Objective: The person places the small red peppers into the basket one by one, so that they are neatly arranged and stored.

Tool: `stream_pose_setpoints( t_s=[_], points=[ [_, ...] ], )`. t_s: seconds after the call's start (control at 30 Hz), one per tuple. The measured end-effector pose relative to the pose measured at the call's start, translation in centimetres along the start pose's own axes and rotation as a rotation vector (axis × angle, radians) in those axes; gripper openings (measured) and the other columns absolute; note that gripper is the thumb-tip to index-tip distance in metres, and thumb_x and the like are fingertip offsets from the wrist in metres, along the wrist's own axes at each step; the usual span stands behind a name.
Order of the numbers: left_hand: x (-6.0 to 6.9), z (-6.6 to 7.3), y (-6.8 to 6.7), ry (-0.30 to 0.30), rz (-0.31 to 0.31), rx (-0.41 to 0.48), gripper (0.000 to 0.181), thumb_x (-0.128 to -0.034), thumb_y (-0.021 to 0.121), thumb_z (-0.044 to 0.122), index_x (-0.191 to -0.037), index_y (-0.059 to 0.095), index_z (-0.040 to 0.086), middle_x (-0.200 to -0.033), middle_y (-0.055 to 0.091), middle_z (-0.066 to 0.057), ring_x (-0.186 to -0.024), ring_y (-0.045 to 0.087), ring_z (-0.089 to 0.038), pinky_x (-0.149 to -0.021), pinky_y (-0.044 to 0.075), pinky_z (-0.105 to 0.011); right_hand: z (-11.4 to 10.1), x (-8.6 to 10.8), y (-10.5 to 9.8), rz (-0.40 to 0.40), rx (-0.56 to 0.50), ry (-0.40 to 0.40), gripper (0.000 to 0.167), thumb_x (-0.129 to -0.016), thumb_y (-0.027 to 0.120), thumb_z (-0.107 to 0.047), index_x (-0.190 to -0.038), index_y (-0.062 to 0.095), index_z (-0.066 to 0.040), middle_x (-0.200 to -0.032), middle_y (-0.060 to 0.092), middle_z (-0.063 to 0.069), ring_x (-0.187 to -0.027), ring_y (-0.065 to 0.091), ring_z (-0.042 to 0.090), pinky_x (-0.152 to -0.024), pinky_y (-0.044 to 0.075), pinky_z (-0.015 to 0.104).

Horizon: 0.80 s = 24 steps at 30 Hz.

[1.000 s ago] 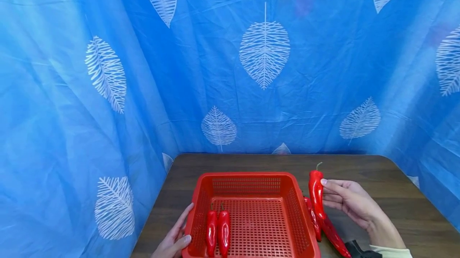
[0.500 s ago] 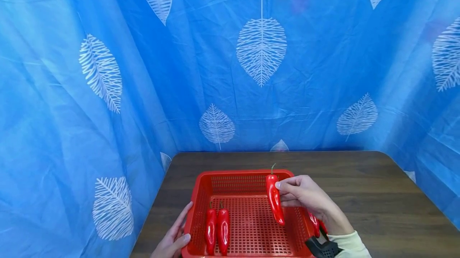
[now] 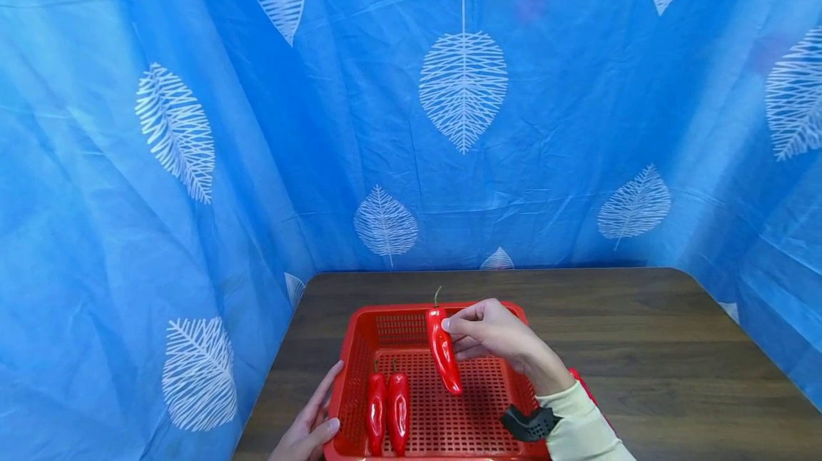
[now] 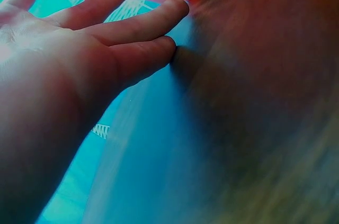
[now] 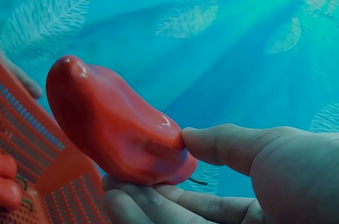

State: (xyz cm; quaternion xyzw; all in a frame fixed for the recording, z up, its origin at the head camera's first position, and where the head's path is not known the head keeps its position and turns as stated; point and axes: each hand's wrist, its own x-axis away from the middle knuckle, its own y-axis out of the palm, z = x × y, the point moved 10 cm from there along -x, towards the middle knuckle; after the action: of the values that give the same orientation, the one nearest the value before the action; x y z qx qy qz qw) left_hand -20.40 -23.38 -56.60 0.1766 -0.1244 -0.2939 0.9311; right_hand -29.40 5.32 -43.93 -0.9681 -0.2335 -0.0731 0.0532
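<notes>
My right hand (image 3: 491,332) pinches a glossy red chili pepper (image 3: 443,354) between thumb and fingers. It holds the pepper tilted over the red basket (image 3: 514,312), stem up and tip down. In the right wrist view the pepper (image 5: 122,123) shows large, its green stem near the thumb. Two more red chili peppers (image 3: 398,411) lie side by side on the basket's left floor. My left hand (image 3: 311,422) rests against the basket's left side, with the thumb at the rim. The left wrist view shows that hand's fingers (image 4: 137,25) fairly straight and spread by the basket wall.
The basket stands on a dark wooden table (image 3: 642,347). Right of it, more red chili pepper (image 3: 581,382) shows, mostly hidden by my right sleeve (image 3: 578,425). A black strap piece (image 3: 529,424) sits at that wrist. A blue leaf-print curtain (image 3: 546,125) surrounds the table.
My right hand has carried the pepper leftward from beside the basket to above its middle. The left hand and the two peppers inside have stayed in place. The view has shifted slightly.
</notes>
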Motion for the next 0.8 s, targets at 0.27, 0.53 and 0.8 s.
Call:
stream_pose_setpoints(
  t_s=[0.27, 0.53, 0.8],
  points=[
    [0.2, 0.1, 0.1, 0.002, 0.001, -0.011, 0.078, -0.1188, 0.039, 0.020, -0.175, -0.013, 0.032, -0.181, 0.025, -0.012, -0.153, 0.052, -0.030, -0.117, 0.050, -0.062, 1.1, -0.9, 1.4, -0.054, 0.046, 0.046, 0.030, -0.102, 0.078, -0.025, -0.114, 0.081, 0.003, -0.094, 0.081, 0.011, -0.082, 0.080, 0.022, -0.084, 0.070, 0.046],
    [0.3, 0.6, 0.7, 0.043, -0.047, -0.029, 0.078, -0.1181, 0.037, 0.016, -0.174, -0.014, 0.032, -0.179, 0.027, -0.008, -0.153, 0.051, -0.028, -0.119, 0.048, -0.061, 2.4, -1.7, 2.3, -0.074, 0.112, 0.081, 0.024, -0.101, 0.079, -0.022, -0.108, 0.084, 0.000, -0.091, 0.079, 0.010, -0.079, 0.078, 0.021, -0.080, 0.071, 0.045],
    [0.2, 1.2, 1.4, 0.132, -0.127, -0.038, 0.074, -0.1177, 0.035, 0.012, -0.176, 0.001, 0.042, -0.173, 0.038, 0.006, -0.154, 0.050, -0.024, -0.121, 0.049, -0.055, 3.8, -2.1, 3.3, -0.117, 0.142, 0.111, 0.024, -0.101, 0.079, -0.021, -0.104, 0.083, 0.002, -0.092, 0.083, 0.014, -0.080, 0.081, 0.023, -0.075, 0.071, 0.043]
  ],
)
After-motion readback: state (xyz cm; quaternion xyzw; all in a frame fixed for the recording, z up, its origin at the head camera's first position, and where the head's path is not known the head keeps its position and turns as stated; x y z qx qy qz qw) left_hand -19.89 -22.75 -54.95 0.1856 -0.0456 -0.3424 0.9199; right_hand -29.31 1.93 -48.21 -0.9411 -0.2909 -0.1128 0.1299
